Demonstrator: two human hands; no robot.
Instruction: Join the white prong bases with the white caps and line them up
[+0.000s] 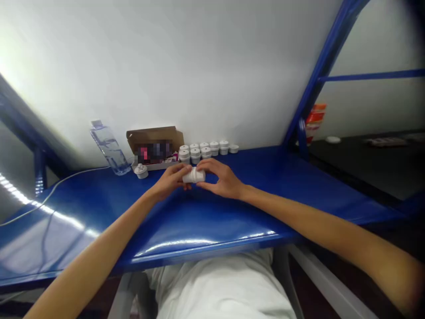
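A small white plastic jar, tipped onto its side, is held above the blue table between my two hands. My left hand grips its left end, with the fingers closed around it. On the opposite end, the thumb and fingers of my right hand pinch the jar. Just behind my hands, several similar white lidded jars stand upright in rows against the wall. At the right end of that group sits a lower white round piece.
Left of the jars, an open cardboard box holds small coloured items. By it are a white fitting and a clear bottle of liquid. A white cable crosses the blue table. Blue frame posts rise at the right.
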